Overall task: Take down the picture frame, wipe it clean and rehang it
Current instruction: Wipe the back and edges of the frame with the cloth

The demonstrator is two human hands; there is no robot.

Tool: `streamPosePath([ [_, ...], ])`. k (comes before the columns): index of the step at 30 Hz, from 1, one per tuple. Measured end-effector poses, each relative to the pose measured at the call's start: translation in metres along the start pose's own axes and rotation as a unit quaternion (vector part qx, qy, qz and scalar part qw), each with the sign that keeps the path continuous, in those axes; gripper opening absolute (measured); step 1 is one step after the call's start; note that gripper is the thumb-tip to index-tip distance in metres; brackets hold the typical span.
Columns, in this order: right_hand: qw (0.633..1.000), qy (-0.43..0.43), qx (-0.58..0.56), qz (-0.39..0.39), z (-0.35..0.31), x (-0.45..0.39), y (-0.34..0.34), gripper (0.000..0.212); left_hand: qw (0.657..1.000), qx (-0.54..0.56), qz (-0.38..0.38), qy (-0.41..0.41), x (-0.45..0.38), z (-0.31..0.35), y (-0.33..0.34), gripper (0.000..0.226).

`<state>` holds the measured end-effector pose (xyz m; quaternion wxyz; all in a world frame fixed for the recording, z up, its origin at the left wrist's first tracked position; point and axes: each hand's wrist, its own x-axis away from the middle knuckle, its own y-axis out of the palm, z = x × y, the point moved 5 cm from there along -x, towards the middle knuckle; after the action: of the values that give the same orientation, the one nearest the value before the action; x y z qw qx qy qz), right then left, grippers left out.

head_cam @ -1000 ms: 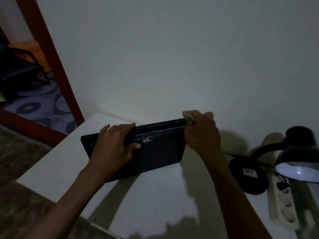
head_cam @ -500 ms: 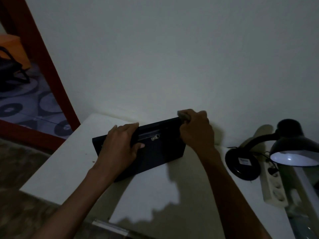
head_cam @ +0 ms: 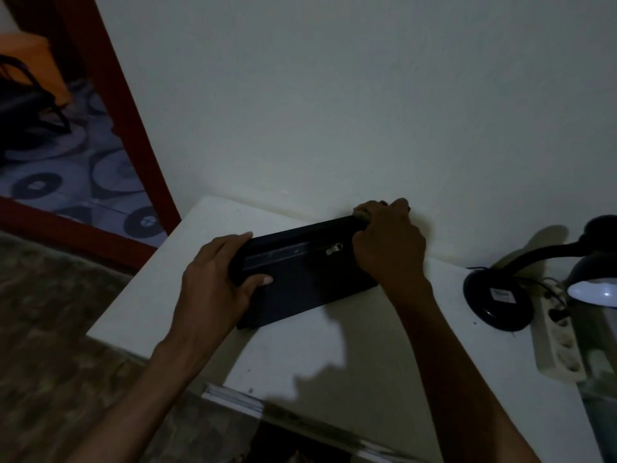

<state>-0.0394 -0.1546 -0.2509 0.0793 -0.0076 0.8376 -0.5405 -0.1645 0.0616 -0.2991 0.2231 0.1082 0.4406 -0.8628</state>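
Frame (head_cam: pixel 300 279) stands on edge on desk (head_cam: pixel 384 345); left hand (head_cam: pixel 213 282) grasps its end to steady; right hand (head_cam: pixel 387 238) pinches cloth (head_cam: pixel 362 213), wiping top edge.

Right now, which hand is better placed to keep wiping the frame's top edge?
Right. The right hand already pinches a small cloth on the picture frame at its top corner; the left hand grips the frame's other end, steadying it upright on the white table.
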Motion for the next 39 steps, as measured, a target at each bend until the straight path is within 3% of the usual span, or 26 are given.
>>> streamPosePath([
  [8,0.993,-0.097,0.028,-0.053,-0.062,0.044,0.025,0.046,0.999,0.036,-0.001,0.014,0.001,0.000,-0.001,0.068],
  [11,0.996,-0.052,-0.043,-0.052,-0.046,0.031,0.010,0.043,0.998,0.060,0.009,0.026,0.000,-0.006,-0.003,0.070],
  [14,0.999,-0.013,-0.046,-0.026,-0.043,0.031,0.010,0.045,0.996,0.086,0.021,0.023,0.001,-0.015,-0.004,0.079],
  [19,0.998,-0.022,-0.048,-0.015,-0.078,0.061,0.036,0.048,0.991,0.134,0.018,-0.006,0.004,-0.027,-0.001,0.093],
  [25,0.990,-0.083,-0.094,-0.067,-0.100,0.080,0.050,0.051,0.986,0.166,0.010,0.021,0.006,-0.027,-0.004,0.085],
  [32,0.997,-0.009,-0.071,-0.009,-0.080,0.065,0.031,0.050,0.979,0.202,0.013,-0.006,0.015,-0.037,0.003,0.080],
  [39,0.992,-0.103,-0.060,-0.031,-0.127,0.102,0.063,0.049,0.974,0.224,0.018,-0.024,0.018,-0.044,0.008,0.076],
])
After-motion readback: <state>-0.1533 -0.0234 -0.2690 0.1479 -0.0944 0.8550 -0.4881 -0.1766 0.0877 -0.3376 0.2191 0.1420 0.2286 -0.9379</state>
